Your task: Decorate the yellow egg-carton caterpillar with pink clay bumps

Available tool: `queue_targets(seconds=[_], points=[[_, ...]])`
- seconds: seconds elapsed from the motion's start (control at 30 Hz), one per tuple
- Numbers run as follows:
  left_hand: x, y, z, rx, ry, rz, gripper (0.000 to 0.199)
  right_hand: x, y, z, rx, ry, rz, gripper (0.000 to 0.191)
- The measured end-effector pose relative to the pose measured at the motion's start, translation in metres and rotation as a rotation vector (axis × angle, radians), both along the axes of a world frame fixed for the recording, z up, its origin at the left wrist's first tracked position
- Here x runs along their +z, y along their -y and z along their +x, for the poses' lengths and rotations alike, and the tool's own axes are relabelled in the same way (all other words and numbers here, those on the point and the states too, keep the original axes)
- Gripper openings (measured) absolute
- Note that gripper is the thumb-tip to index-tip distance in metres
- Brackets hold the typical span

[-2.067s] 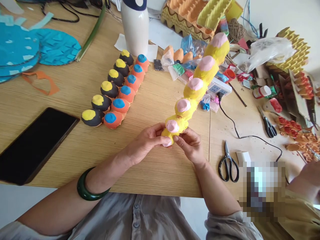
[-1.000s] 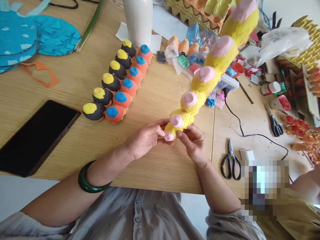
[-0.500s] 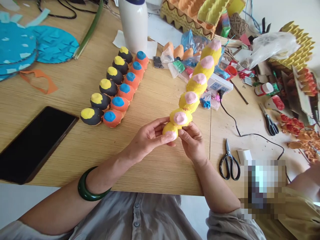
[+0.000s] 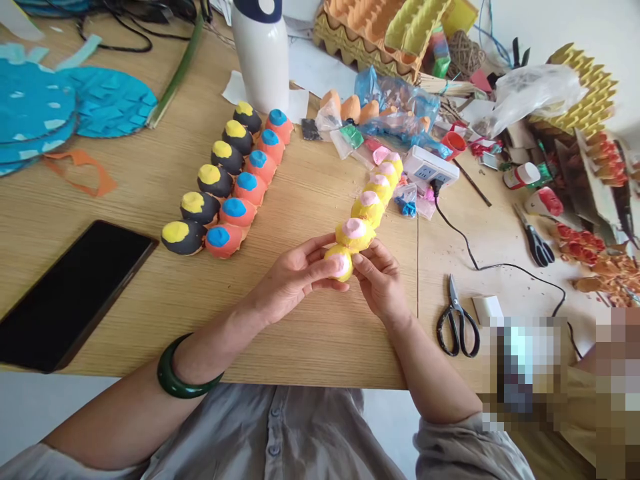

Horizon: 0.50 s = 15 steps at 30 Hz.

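A strip of yellow bumps with pink tops (image 4: 368,208) runs away from me, its near end between my hands. My left hand (image 4: 300,277) pinches the nearest bump from the left, thumb beside the pink spot. On the right side, my right hand (image 4: 379,277) grips the strip near the joint of the two nearest bumps. To the left lie two rows side by side on the wooden table (image 4: 295,340): a black strip with yellow tops (image 4: 215,179) and an orange strip with blue tops (image 4: 247,185).
A dark phone (image 4: 75,293) lies at left, a white bottle (image 4: 261,60) behind the rows. Right are a power strip (image 4: 430,167) with its cable, black scissors (image 4: 456,320) and craft scraps. A person's arm shows at far right, partly pixelated.
The far end of the yellow strip has dropped toward the table, so the strip looks shorter and lower. Both hands keep hold of its near end. The view has shifted slightly.
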<state>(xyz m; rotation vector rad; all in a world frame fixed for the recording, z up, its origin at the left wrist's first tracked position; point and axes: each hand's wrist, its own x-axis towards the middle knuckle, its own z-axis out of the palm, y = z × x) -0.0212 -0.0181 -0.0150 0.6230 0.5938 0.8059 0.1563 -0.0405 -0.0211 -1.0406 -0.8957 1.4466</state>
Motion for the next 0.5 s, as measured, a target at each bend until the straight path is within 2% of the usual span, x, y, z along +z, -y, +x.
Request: queue_targets(seconds=[0.1,0.3,0.4,0.5], points=[[-0.0003,0.0004,0.0006,0.039,-0.073,0.018,0.062,-0.0037,0.0006,-0.0008,-0.008,0.045,0.070,0.025],[-0.0032,0.0004,-0.0003,0.014,-0.048,-0.001,0.054,-0.0031,0.0075,-0.0010,-0.045,0.241,0.161,0.028],[-0.0030,0.0006,-0.0010,0.042,-0.103,-0.003,0.049,0.0007,0.0098,-0.0017,-0.011,0.281,0.179,0.028],[-0.0018,0.0014,-0.0008,0.043,-0.112,-0.021,0.046,0.0029,0.0083,-0.0024,-0.034,0.271,0.165,0.026]])
